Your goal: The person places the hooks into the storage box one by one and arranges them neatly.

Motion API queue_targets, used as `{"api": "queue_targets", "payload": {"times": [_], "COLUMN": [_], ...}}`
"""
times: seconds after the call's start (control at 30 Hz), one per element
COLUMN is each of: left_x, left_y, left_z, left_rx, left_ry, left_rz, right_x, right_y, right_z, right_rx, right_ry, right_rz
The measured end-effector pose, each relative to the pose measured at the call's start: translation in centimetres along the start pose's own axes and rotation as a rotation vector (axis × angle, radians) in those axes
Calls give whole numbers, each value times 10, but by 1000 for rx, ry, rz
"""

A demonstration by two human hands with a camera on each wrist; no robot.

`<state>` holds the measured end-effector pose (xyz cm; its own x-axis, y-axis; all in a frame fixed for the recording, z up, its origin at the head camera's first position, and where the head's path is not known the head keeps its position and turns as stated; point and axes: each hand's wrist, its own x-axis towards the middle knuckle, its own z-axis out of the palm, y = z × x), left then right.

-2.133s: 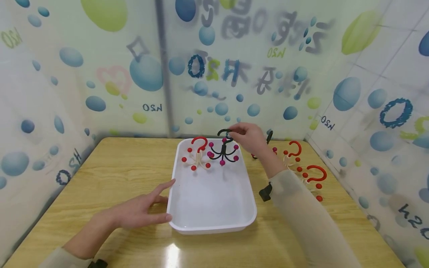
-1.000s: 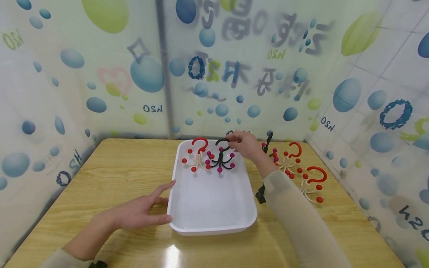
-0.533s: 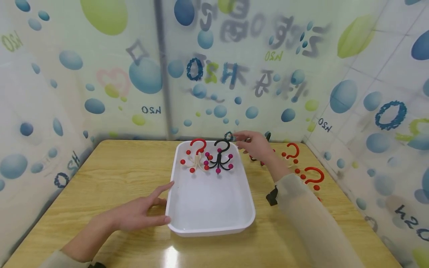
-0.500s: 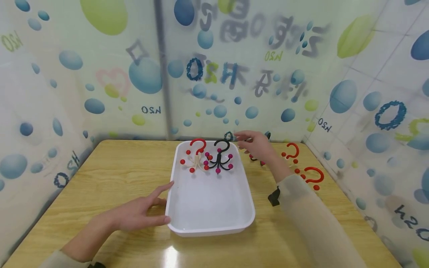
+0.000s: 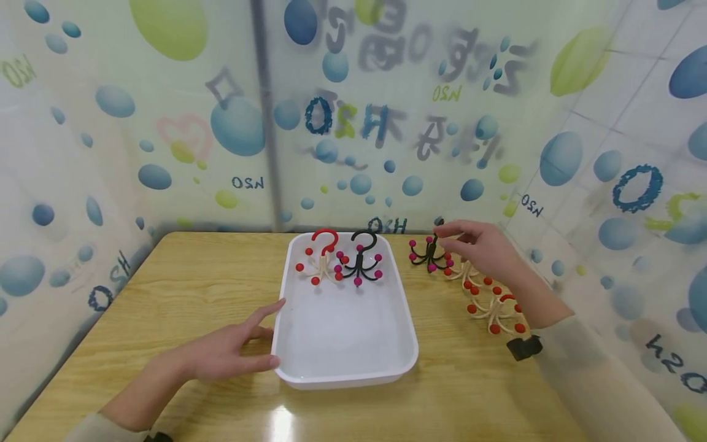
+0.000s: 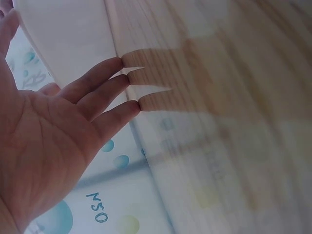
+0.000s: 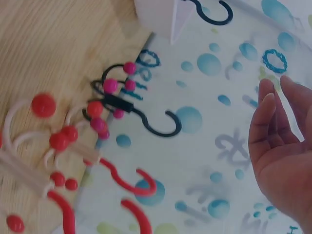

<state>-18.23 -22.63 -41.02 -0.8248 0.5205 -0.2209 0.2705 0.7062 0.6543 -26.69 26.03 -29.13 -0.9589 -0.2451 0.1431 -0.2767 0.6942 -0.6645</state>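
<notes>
My left hand [image 5: 226, 356] lies at the left side of the white tray [image 5: 345, 325], thumb and index fingertip touching its rim; in the left wrist view its other fingertips [image 6: 127, 80] rest on the table. My right hand [image 5: 483, 248] hovers beside a black claw hanger [image 5: 431, 250] with magenta ball tips, standing on the table. In the right wrist view the right hand [image 7: 287, 151] holds nothing and is apart from that hanger [image 7: 118, 103]. At the tray's far end stand a black claw hanger [image 5: 359, 263] and a cream one [image 5: 324, 264] with a red hook.
Two more cream claw hangers with red hooks and balls, a rear one [image 5: 466, 271] and a nearer one [image 5: 495, 312], stand right of the tray, partly behind the right hand. A patterned curtain [image 5: 331, 153] closes the table's [image 5: 221, 270] far edge.
My right hand has set the black hanger down in the tray beside the cream one, let go, and moved right to the hangers on the table. The left hand has stayed in place.
</notes>
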Motion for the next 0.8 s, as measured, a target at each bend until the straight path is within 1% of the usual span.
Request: {"api": "queue_targets", "payload": {"times": [0.13, 0.23, 0.37, 0.6, 0.8], "left_x": [0, 0, 0, 0, 0], "left_y": [-1, 0, 0, 0, 1], "left_z": [0, 0, 0, 1, 0], "left_rx": [0, -1, -2, -1, 6], "left_ry": [-1, -3, -2, 0, 6], "left_rz": [-4, -7, -8, -1, 15], "right_x": [-20, -32, -45, -64, -74], "right_y": [9, 21, 40, 74, 100], "right_z": [-21, -34, -48, -60, -64], "right_rx": [-51, -72, -91, -120, -153], "right_ry": [35, 59, 61, 26, 13], "right_rz": [16, 26, 67, 155, 213]}}
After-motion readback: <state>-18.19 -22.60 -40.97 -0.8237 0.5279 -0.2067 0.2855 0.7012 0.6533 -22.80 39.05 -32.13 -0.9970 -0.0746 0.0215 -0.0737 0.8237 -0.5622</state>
